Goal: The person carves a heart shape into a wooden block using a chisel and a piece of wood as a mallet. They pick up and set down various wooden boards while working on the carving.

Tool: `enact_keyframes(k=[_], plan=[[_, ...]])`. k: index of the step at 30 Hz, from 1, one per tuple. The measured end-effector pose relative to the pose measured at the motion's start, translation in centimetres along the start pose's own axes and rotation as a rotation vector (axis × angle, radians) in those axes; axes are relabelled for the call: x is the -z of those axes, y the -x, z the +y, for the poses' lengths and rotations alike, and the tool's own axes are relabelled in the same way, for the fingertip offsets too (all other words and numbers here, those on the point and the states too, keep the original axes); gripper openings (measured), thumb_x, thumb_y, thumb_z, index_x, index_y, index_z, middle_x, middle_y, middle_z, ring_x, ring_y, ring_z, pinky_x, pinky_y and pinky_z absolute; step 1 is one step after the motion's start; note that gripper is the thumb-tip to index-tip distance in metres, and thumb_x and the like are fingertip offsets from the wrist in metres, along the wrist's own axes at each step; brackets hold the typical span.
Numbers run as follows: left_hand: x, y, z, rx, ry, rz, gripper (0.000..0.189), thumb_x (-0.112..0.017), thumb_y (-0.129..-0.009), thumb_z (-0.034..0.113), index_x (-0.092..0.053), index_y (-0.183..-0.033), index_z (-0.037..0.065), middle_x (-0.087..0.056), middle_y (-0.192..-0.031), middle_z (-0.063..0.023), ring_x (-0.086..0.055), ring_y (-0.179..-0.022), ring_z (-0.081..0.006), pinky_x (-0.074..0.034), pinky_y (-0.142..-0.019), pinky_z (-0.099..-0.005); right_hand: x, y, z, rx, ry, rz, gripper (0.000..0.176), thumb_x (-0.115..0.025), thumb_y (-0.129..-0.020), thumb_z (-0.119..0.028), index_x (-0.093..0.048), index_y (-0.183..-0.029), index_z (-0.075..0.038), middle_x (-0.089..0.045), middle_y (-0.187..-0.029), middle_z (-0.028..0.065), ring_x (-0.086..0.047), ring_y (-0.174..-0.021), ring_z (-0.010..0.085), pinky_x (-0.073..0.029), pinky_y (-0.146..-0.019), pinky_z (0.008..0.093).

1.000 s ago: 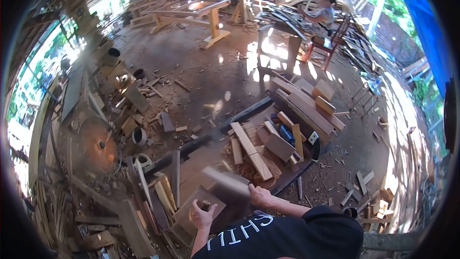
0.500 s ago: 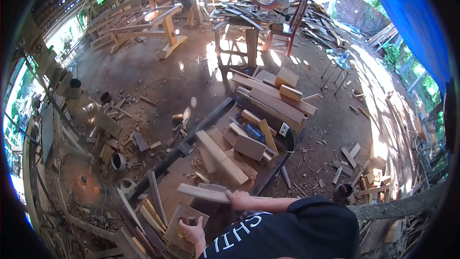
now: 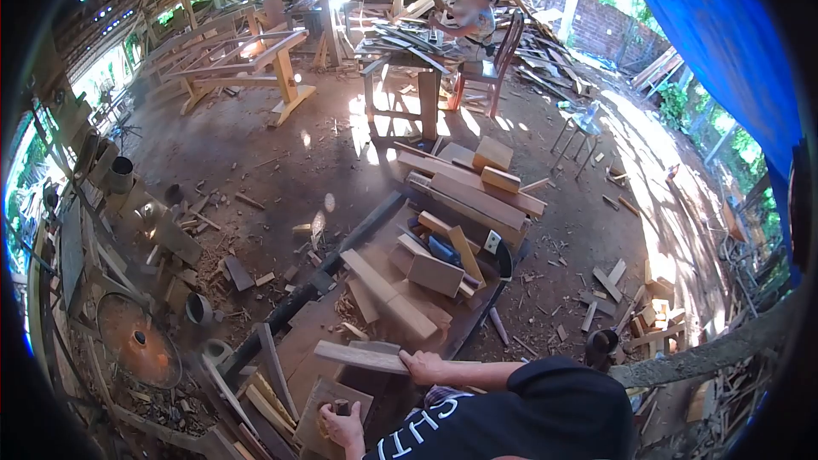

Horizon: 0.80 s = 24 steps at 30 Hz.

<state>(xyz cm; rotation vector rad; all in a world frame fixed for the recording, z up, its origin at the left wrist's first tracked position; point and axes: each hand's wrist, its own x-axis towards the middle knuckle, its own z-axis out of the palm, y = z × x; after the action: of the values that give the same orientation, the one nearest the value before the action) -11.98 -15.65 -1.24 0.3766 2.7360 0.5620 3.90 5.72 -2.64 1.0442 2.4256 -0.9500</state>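
Note:
In the lower middle of the head view, my right hand (image 3: 423, 367) is closed round the right part of a long wooden board (image 3: 358, 356). Another pale wood edge shows just behind that board. To the lower left, my left hand (image 3: 342, 429) curls its thumb and fingers round a short dark wooden peg (image 3: 342, 407). This peg stands on a flat square wooden panel (image 3: 322, 396). Just beyond the board, a thick pale timber (image 3: 388, 296) lies on the low worktable (image 3: 298, 324).
Wood blocks (image 3: 434, 275), a blue tool (image 3: 443, 250) and stacked beams (image 3: 469, 196) fill the worktable's far end. Offcuts and shavings litter the floor. A person (image 3: 474, 21) sits by a plank-covered table (image 3: 405, 38) at the back. A round metal disc (image 3: 139, 340) is at left.
The whole view has shifted slightly left and down. Both my hands keep their grips, with the right-hand board sitting slightly lower in view. The seated person has raised a piece of wood.

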Motion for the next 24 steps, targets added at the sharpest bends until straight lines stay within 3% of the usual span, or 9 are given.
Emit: enact_keyframes(k=[10,16,24], plan=[[-1.0,-0.3,-0.5,-0.12,0.033,0.001,0.074,-0.089,-0.066,0.035,-0.046,-0.117,0.001,-0.059,-0.111,-0.0215,-0.058,-0.107,-0.0393,-0.046,-0.091,-0.0451,-2.3,0.5,-0.7,-0.016,-0.055,0.045,0.049,-0.065,-0.08,-0.014,-0.041,-0.123,-0.012,-0.065,-0.103,0.0233,-0.067,-0.095,0.0425,-0.054,-0.075,0.0535],[-0.8,0.2,2.8,-0.173,0.005,-0.111,0.074,-0.086,-0.07,0.036,-0.041,-0.118,0.002,-0.058,-0.111,-0.0232,-0.061,-0.105,-0.0417,-0.049,-0.089,-0.0473,-2.5,0.5,-1.1,-0.049,-0.061,0.035,0.052,-0.069,-0.078,-0.014,-0.04,-0.121,-0.01,-0.066,-0.099,0.0223,-0.067,-0.095,0.0418,-0.054,-0.075,0.0527],[-2.2,-0.3,3.3,-0.22,0.052,-0.167,0.079,-0.088,-0.068,0.031,-0.041,-0.123,-0.001,-0.057,-0.116,-0.025,-0.058,-0.111,-0.0425,-0.046,-0.095,-0.0469,-2.7,1.7,-2.2,-0.035,-0.113,0.063,0.051,-0.073,-0.079,-0.013,-0.04,-0.118,-0.009,-0.066,-0.097,0.0242,-0.065,-0.094,0.0442,-0.051,-0.075,0.0529]])
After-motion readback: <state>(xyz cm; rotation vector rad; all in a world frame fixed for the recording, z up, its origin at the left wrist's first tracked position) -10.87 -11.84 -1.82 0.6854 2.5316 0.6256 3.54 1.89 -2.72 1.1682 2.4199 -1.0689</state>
